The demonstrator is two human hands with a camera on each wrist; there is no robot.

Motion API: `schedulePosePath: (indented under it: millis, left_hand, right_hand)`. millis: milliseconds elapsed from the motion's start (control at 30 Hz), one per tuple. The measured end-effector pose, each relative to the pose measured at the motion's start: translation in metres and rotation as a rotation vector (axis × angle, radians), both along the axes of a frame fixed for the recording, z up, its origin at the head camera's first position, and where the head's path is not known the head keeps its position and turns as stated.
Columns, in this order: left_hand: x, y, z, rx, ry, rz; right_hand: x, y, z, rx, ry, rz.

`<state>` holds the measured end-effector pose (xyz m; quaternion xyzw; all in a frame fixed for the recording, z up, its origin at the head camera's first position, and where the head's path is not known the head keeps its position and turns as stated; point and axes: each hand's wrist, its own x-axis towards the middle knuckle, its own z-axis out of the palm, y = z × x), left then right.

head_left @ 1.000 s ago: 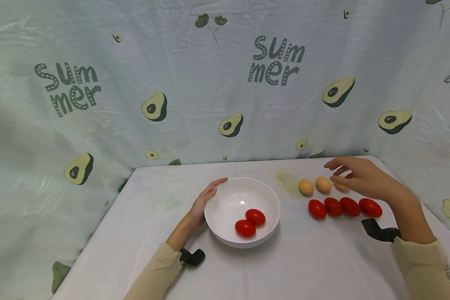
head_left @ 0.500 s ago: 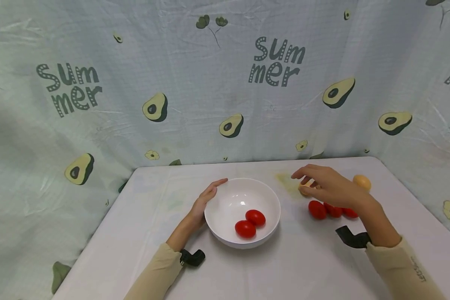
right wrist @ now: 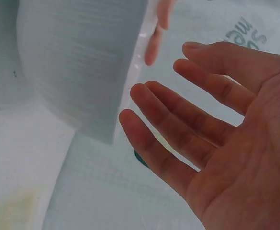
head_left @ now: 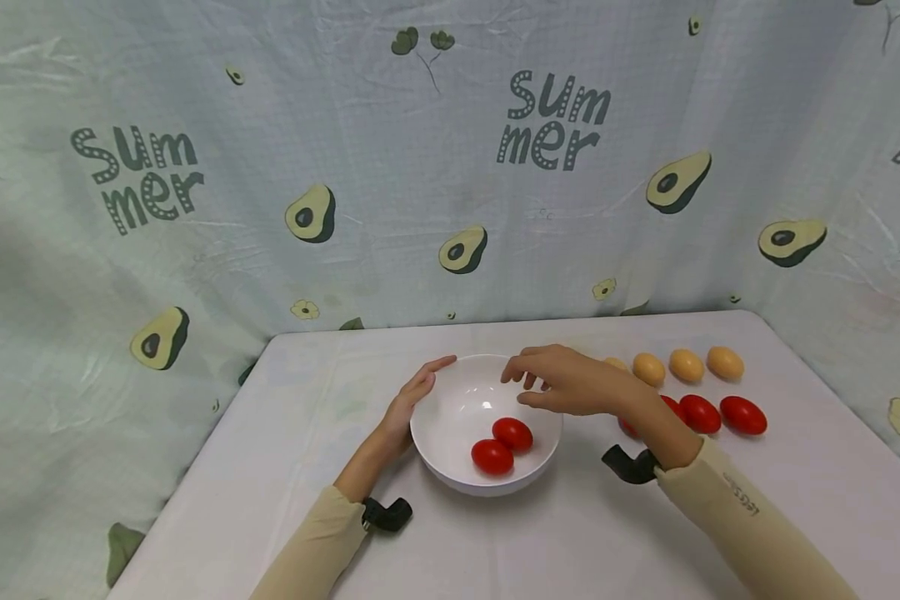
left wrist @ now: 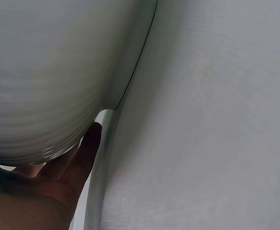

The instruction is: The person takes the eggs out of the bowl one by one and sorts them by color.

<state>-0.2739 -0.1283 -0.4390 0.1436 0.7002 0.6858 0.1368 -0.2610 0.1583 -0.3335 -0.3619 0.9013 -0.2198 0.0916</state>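
A white bowl (head_left: pixel 450 412) sits mid-table with two red tomatoes (head_left: pixel 512 433) inside. My left hand (head_left: pixel 418 385) rests open against the bowl's left rim; the left wrist view shows a finger (left wrist: pixel 84 155) beside the bowl wall (left wrist: pixel 44 72). My right hand (head_left: pixel 527 388) hovers over the bowl's far right rim. Its fingers are spread and it holds nothing, and the palm (right wrist: pixel 235 158) is bare in the right wrist view. To the right lie a row of tan eggs (head_left: pixel 686 365) and a row of red tomatoes (head_left: pixel 742 415). My right forearm partly hides both rows.
The white table (head_left: pixel 570 533) ends at a front edge near me and a right edge by the cloth. An avocado-print curtain (head_left: pixel 450 167) hangs close behind and at both sides. Black wrist straps (head_left: pixel 386 512) sit at both sleeves.
My right hand has swept left from above the eggs to above the bowl, still empty. The left hand, the bowl and its tomatoes have stayed put.
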Motion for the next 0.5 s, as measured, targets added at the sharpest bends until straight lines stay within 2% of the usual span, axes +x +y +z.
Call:
schedulePosePath:
  millis: [300,500]
  left_hand:
    - [0.0,0.001,0.003,-0.013,-0.003,0.008]
    - [0.001,0.0,0.002,-0.01,0.005,0.015]
  right_hand:
    - [-0.019,-0.032,0.002,0.187,-0.109,0.057]
    - [-0.027,-0.052,0.004,0.326,-0.216,0.046]
